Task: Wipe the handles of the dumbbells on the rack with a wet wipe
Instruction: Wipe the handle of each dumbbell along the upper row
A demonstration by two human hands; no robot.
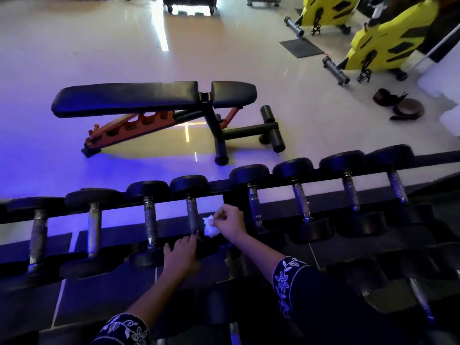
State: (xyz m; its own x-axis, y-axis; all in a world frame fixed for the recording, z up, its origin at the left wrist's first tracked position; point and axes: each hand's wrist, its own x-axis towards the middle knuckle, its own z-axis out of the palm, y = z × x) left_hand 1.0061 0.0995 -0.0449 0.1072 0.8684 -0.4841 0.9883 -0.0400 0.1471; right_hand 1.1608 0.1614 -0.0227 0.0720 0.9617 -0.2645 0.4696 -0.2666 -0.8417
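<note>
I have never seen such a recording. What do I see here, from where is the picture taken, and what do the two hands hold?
There is no machine here. A person wears a camera on the head, so the one picture looks forward and down over their own arms. In front stands a rack that carries a row of dumbbells. The right hand pinches a crumpled white wipe right beside the handle of one dumbbell; whether the wipe touches it, I cannot tell. The left hand rests on the near end of that dumbbell and holds nothing. Beyond the rack are a bench and two yellow bikes.
</note>
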